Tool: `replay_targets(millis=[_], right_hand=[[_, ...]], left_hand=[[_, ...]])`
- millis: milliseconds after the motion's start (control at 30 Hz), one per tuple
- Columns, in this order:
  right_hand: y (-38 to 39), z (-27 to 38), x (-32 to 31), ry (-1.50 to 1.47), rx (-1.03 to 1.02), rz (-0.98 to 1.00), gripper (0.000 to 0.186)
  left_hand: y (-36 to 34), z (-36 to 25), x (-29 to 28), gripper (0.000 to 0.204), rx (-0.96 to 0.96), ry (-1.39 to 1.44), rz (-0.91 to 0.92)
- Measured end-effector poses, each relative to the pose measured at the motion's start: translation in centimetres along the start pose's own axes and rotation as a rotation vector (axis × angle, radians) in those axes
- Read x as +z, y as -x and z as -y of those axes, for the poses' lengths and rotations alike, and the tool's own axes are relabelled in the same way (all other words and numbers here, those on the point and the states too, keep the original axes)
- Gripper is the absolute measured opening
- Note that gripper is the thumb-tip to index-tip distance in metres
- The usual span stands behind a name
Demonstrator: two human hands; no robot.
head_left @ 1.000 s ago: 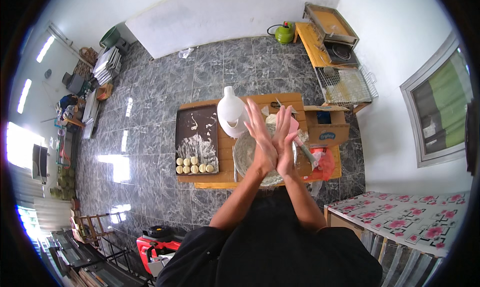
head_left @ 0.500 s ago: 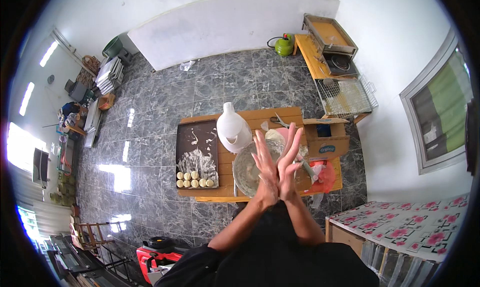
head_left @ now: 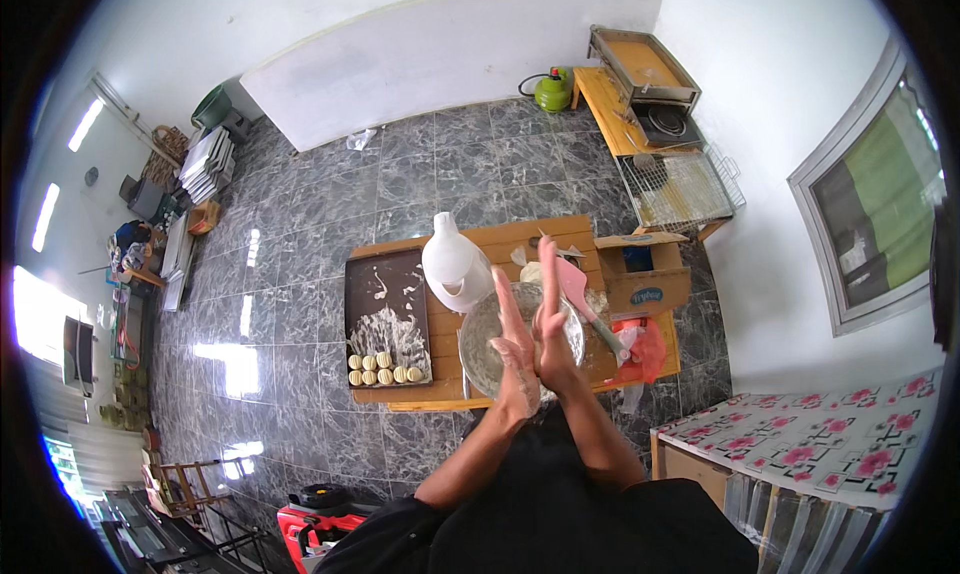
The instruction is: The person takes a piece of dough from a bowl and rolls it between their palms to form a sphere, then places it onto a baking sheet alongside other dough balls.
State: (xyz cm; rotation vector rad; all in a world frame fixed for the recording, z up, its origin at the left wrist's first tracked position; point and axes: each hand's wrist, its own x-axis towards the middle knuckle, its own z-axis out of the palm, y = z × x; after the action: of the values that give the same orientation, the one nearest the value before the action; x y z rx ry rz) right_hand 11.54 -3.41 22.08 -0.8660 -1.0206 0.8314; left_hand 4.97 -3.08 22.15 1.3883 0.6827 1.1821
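Left of the fingers I see a dark tray (head_left: pixel 387 277) of striped balls (head_left: pixel 385 365) and a white container (head_left: pixel 455 264), beneath them a pale-smeared bowl (head_left: pixel 479 346), my remote left hand (head_left: pixel 514 349) and right hand (head_left: pixel 551 346) nearly palm to palm, fingers outstretched, any hold indiscernible, and rightward a cardboard box (head_left: pixel 662 294).

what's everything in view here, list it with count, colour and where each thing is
ridged balls: eight, cream, near end of tray
tray: one, dark brown, table's left
jug: one, white, beyond bowl
bowl: one, silvery grey, under hands
spatula: one, pink, right of bowl
cardboard box: one, brown, table's right
plastic bag: one, red, near box
table: one, brown, centre
gas cylinder: at least one, green, far floor
wire rack: one, grey, upper right
flowered cloth: one, white and pink, lower right
machine: one, red and black, lower left
floor tiles: many, dark grey, throughout
far-left clutter: too small to tell
left hand: one, bare, above bowl
right hand: one, bare, beside left hand
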Motion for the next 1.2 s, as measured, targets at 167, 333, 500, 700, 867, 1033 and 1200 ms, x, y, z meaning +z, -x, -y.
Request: replay_targets(millis=[167, 333, 500, 700, 867, 1033, 1200], right_hand=[[-0.3, 0.6, 0.2, 0.037, -0.007, 0.013, 0.094], [-1.1, 0.5, -0.7, 0.028, 0.017, -0.005, 0.094], [-0.1, 0.0, 0.8, -0.106, 0.061, 0.057, 0.094], [-0.5, 1.6, 0.8, -0.018, 0.078, 0.058, 0.095], [-1.6, 2.3, 1.0, 0.043, -0.052, -0.003, 0.093], [-0.5, 1.0, 1.6, -0.055, 0.068, 0.075, 0.091], [-1.2, -0.3, 0.3, -0.355, 0.299, -0.057, 0.088]], left_hand=[[-1.8, 1.2, -0.9, 0.106, 0.056, -0.239, -0.183], [-0.9, 1.9, -1.0, 0.102, 0.023, -0.273, 0.024], [-1.3, -0.2, -1.7, 0.108, 0.060, -0.325, 0.030], [-1.8, -0.6, -1.0, 0.113, 0.223, -0.164, -0.134], [-2.2, -0.3, -1.5, 0.101, 0.069, -0.235, 0.051], [-2.9, -1.8, -2.0, 0.098, 0.119, -0.132, -0.204], [-2.4, -1.2, 0.2, 0.083, -0.178, -0.497, 0.036]])
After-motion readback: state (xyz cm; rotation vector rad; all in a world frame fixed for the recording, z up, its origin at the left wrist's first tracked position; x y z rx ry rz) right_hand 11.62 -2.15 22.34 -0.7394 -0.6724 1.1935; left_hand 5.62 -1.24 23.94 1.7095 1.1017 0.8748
